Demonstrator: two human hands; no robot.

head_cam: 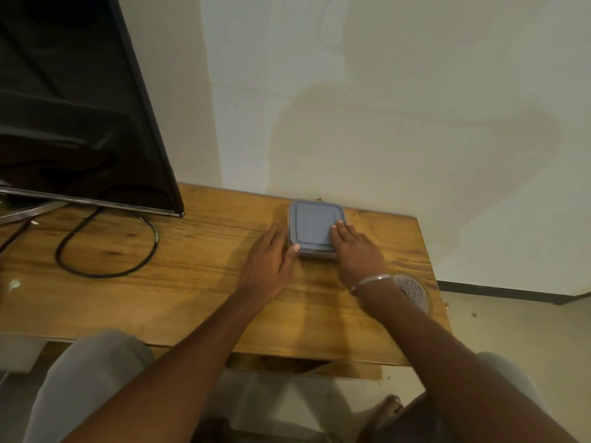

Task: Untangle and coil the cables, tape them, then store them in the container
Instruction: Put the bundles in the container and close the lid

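The blue box point(315, 230) sits shut at the desk's point(198, 282) back edge. The left hand point(270, 262) lies flat against its side; the right hand point(356, 251) presses flat on its lid. Tape point(415, 292) lies near the right edge.

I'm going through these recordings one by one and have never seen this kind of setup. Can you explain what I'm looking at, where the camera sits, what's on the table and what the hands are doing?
There is no machine here: a person works with two bare hands, and the single camera is worn on their head, looking forward and down. On the wooden table a blue lidded container sits near the wall. The left hand rests against its left side, thumb at the near corner; the right hand lies flat on the lid's near right part. Neither has a closed grip. A tape roll lies behind the right wrist. On the left stand a dark screen and a looped black cable.
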